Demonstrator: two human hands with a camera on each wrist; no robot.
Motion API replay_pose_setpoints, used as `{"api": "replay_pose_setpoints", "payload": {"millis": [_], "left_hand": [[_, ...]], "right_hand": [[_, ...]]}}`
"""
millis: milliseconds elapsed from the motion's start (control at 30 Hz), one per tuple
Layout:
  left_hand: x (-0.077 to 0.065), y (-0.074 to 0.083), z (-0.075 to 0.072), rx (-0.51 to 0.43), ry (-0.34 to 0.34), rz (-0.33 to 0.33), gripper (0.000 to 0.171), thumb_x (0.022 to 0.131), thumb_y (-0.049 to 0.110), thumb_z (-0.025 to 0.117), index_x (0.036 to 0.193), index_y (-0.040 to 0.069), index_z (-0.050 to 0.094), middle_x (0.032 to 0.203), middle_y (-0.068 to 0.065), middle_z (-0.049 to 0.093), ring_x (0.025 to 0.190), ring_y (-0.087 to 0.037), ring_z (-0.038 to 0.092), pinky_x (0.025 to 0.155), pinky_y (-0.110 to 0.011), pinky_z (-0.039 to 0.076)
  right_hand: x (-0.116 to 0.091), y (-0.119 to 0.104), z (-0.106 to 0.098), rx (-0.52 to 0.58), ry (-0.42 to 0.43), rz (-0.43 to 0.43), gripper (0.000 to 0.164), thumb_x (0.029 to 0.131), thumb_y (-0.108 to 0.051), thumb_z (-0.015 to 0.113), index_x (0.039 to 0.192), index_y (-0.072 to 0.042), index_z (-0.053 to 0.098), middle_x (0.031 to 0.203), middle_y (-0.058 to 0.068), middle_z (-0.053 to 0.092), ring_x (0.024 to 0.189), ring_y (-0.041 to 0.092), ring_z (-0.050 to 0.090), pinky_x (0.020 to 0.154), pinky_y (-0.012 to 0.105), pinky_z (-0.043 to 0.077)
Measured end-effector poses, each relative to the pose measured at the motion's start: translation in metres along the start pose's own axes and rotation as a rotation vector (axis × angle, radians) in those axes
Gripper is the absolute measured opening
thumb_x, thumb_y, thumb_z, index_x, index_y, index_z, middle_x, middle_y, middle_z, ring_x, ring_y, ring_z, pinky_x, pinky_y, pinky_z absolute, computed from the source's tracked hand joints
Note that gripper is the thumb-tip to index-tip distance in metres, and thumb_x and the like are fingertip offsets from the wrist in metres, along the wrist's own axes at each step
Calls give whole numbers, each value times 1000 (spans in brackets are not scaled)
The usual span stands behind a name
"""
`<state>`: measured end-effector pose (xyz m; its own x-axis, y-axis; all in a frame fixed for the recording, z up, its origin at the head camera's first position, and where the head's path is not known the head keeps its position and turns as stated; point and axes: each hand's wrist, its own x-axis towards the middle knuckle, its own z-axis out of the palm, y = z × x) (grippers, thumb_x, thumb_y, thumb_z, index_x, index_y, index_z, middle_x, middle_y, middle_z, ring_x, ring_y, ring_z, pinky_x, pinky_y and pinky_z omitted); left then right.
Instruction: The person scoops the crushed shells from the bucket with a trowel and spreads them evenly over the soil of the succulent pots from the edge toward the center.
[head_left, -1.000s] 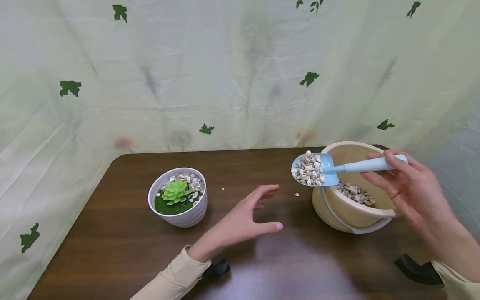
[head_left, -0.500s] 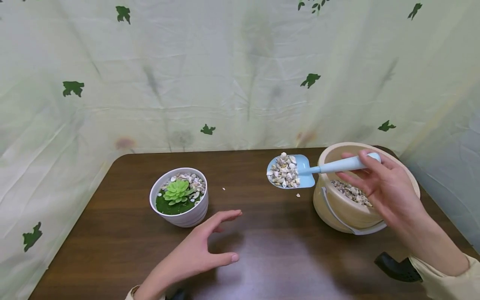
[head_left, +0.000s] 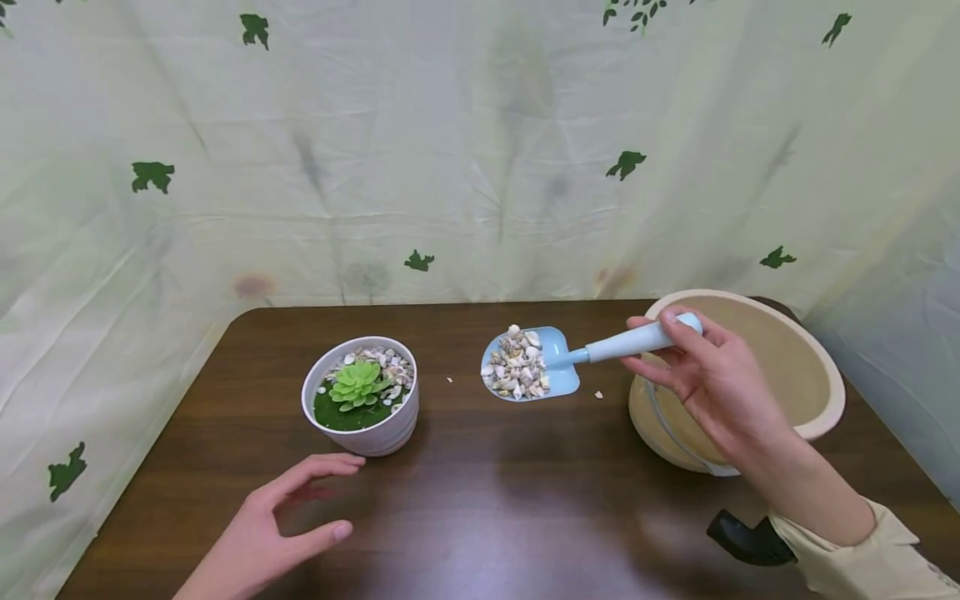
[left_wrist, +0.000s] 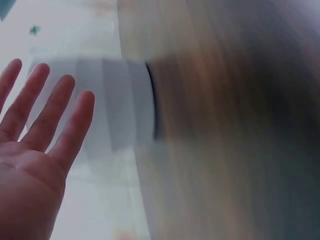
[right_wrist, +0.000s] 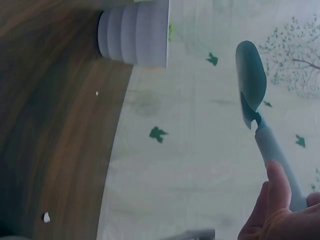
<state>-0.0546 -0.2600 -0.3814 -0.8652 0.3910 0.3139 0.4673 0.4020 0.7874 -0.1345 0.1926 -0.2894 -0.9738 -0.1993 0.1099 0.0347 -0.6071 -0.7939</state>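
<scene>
My right hand grips the handle of a light blue hand trowel, its blade level and heaped with small seashells. The trowel hangs above the table, left of the beige bucket. In the right wrist view the trowel shows from below, fingers and thumb around its handle. My left hand is at the near side of a white ribbed pot, fingers extended and thumb apart, holding nothing. A green succulent sits in that pot with green moss and shells. The left wrist view has the palm beside the pot.
A beige bucket with a grey handle stands at the table's right, partly hidden behind my right hand. Loose shell bits lie on the brown wooden table. A pale curtain with leaf prints hangs behind the table.
My right hand has carried the loaded trowel leftward, away from over the bucket. My left hand has moved left and down toward the pot.
</scene>
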Motion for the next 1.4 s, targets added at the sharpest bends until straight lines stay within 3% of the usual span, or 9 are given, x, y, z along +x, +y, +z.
{"api": "replay_pose_setpoints", "payload": {"millis": [167, 233, 300, 400, 567, 800, 1067, 1233, 1400], "left_hand": [[-12, -8, -21, 103, 124, -180, 46, 83, 4, 78, 125, 17, 60, 119, -4, 63, 104, -11, 62, 83, -20, 49], [-11, -13, -28, 131, 150, -252, 50, 85, 8, 77, 130, 18, 56, 120, -3, 62, 105, -7, 60, 82, -19, 48], [-7, -18, -34, 155, 160, -272, 58, 86, 10, 77, 137, 17, 49, 123, 0, 60, 110, -2, 56, 82, -16, 47], [1, -27, -40, 135, 145, -267, 73, 86, 10, 77, 146, 15, 37, 130, 1, 54, 117, 3, 50, 84, -15, 45], [20, -40, -44, 26, 109, -261, 87, 86, 7, 76, 154, 14, 22, 144, -15, 42, 123, 6, 43, 86, -15, 45], [43, -49, -42, -112, 107, -212, 100, 82, -4, 75, 157, 17, 12, 155, -21, 23, 131, 6, 33, 93, -13, 40], [62, -47, -37, -124, 127, -188, 109, 77, -5, 77, 158, 24, 10, 160, -11, 16, 145, -24, 21, 98, -8, 29], [70, -43, -37, -127, 97, -183, 110, 76, -3, 80, 158, 24, 12, 158, -14, 18, 141, -28, 24, 97, -10, 29], [74, -40, -38, -47, 66, -199, 113, 73, 5, 85, 157, 29, 13, 153, -13, 27, 132, -24, 32, 94, -10, 28]], "right_hand": [[3, 11, 10, -34, 16, 13, 14, 101, -6, 53, 93, 0, 63, 102, 10, 60, 112, 25, 63, 89, 49, 47], [4, 16, 14, -72, 24, 18, 13, 101, -8, 54, 93, -1, 62, 102, 10, 62, 109, 24, 64, 89, 49, 48], [7, 21, 18, -113, 35, 25, 12, 101, -9, 56, 92, -2, 61, 103, 10, 65, 107, 23, 65, 88, 49, 48], [10, 30, 25, -150, 60, 40, 13, 100, -12, 59, 91, -4, 59, 105, 12, 67, 104, 23, 66, 88, 50, 48], [17, 47, 32, -145, 107, 73, 14, 98, -14, 61, 90, -4, 56, 107, 14, 68, 103, 26, 66, 88, 49, 49], [27, 67, 38, -139, 116, 53, 13, 98, -13, 61, 92, -4, 55, 109, 15, 67, 107, 30, 64, 90, 51, 47], [37, 84, 49, -122, 115, -1, 14, 98, -12, 62, 101, -1, 54, 107, 16, 69, 101, 28, 66, 89, 50, 49], [45, 94, 55, -115, 119, -44, 14, 98, -10, 61, 102, 0, 53, 106, 17, 68, 101, 27, 65, 88, 49, 51], [52, 105, 56, -135, 118, -62, 13, 98, -9, 61, 102, 1, 53, 106, 18, 69, 100, 28, 65, 88, 50, 50]]}}
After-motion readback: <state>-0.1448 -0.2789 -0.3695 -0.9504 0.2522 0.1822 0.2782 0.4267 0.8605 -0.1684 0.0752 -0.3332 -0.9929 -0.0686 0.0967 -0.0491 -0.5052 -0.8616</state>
